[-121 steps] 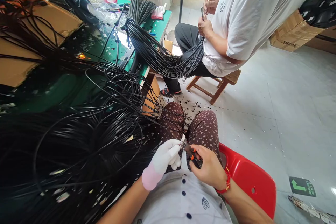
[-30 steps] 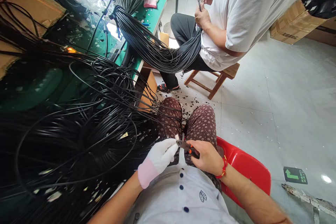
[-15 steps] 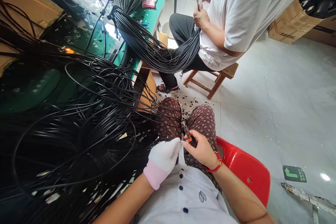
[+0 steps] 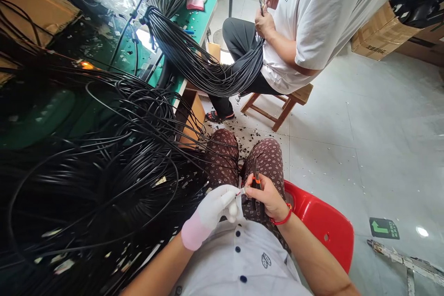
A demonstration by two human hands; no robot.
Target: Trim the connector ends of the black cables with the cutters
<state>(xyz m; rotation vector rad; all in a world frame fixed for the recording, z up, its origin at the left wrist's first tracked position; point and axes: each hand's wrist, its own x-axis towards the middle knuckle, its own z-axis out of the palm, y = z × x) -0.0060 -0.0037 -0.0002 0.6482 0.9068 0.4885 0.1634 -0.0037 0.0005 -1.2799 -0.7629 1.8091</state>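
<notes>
My left hand (image 4: 219,208), in a white glove with a pink cuff, pinches a thin wire end (image 4: 238,193) that looks reddish at its tip. Pliers (image 4: 255,182) with black and orange handles are held in my bare right hand (image 4: 267,196), jaws pointing away from me. Between the two hands shows a small whitish piece (image 4: 243,190), touched by my right thumb and finger; what it is cannot be made out. Both hands are close together above my lap. Black cables (image 4: 149,125) run in loops from the left towards my knees.
A green-topped table (image 4: 206,21) on the left bears a tied cable bundle (image 4: 208,67), which reaches a seated co-worker's lap (image 4: 256,67). Cable scraps litter the floor. Beside me is a red plastic chair (image 4: 322,226); a cardboard box (image 4: 383,32) stands at the back right.
The pliers have turned more upright and sit farther back in my right hand, whose fingertips now touch the whitish piece. My left hand has shifted slightly left, its fingers more visible.
</notes>
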